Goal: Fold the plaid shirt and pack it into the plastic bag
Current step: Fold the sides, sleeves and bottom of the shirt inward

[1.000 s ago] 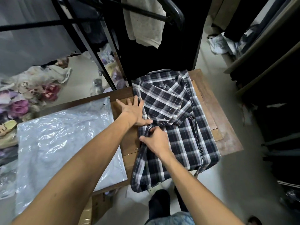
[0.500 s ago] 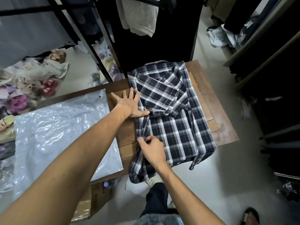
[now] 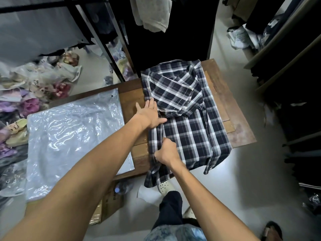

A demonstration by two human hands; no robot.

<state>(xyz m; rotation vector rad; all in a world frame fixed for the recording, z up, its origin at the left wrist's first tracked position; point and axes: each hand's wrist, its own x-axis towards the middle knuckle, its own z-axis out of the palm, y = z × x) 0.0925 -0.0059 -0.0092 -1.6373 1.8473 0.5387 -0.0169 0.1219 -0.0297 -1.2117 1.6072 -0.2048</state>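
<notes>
The plaid shirt (image 3: pixel 187 119) was laid flat on the right part of the wooden surface (image 3: pixel 231 108), collar end away from the person, with one sleeve folded across the upper half and the hem hanging over the near edge. The left hand (image 3: pixel 149 113) was spread open and pressed flat, its grip released: the thumb and the fingertips were rested on the shirt's left edge while the heel of the hand was kept on the bare wood beside it. The right hand (image 3: pixel 166 152) was clenched on a pinch of fabric along the shirt's left edge, nearer the hem. The clear plastic bag (image 3: pixel 73 136) was laid flat on the left part of the same surface, just beside the shirt and not touching it; a pale garment could be made out inside it. A light towel (image 3: pixel 152 13) was hung from a rail behind the surface, and a cardboard box (image 3: pixel 109 206) was seen on the floor beneath the near edge.
</notes>
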